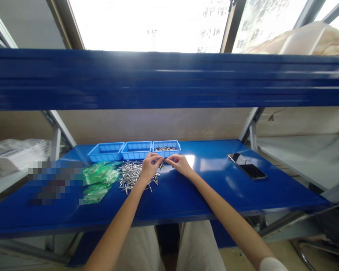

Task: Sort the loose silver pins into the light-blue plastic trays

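Observation:
My left hand (150,166) is closed in a pinch over the right edge of a pile of silver pop rivets (132,174). Close beside it, my right hand (179,164) pinches too, its fingertips almost meeting those of the left. A thin dark piece, seemingly a rivet, shows between the fingertips; it is too small to see clearly. A few more rivets lie on the blue table just under the gap between the hands. Behind the hands stands a blue bin (166,149) with dark-tipped rivets in it. My left hand and forearm hide part of the pile.
Two more blue bins (136,150) (106,152) stand in the row to the left. Green plastic bags (100,177) lie left of the pile, beside a blurred-out patch. A phone (248,166) rests at the right. A blue shelf beam (169,81) crosses above the table.

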`<action>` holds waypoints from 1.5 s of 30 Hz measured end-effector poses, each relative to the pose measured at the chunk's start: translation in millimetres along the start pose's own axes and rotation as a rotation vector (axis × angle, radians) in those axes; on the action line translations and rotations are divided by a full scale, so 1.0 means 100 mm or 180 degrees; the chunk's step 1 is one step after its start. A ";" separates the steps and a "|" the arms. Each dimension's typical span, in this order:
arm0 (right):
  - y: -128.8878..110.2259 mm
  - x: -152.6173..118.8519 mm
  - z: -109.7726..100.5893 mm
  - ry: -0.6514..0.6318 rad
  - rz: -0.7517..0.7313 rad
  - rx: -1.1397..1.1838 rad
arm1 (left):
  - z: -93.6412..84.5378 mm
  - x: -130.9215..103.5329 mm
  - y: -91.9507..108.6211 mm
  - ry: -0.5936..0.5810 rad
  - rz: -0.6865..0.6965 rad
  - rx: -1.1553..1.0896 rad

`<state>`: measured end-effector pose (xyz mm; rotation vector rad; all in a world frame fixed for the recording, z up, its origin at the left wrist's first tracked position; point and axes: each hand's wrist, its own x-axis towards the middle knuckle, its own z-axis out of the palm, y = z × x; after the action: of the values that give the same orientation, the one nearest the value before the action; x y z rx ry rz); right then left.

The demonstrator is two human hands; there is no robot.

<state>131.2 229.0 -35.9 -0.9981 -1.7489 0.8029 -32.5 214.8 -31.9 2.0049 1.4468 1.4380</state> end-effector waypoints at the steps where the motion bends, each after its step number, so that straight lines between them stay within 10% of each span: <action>1: 0.00 0.00 -0.01 -0.0029 0.0009 0.0010 | 0.00 -0.01 0.00 -0.0038 -0.0026 0.0049; 13: 0.01 0.06 -0.11 0.0451 0.0819 0.0679 | 0.03 -0.09 -0.02 -0.1064 0.0336 0.1345; 24: 0.01 0.13 -0.16 0.0486 0.0771 0.1118 | 0.06 -0.08 -0.01 -0.0864 0.0431 0.1404; 45: 0.18 0.01 -0.12 -0.0225 -0.0085 -0.0872 | 0.03 -0.05 0.04 -0.0388 0.0330 0.1328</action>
<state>147.0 239.5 -46.5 -1.1344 -1.9661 0.5977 -27.7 209.6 -33.2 2.3960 1.7213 1.0920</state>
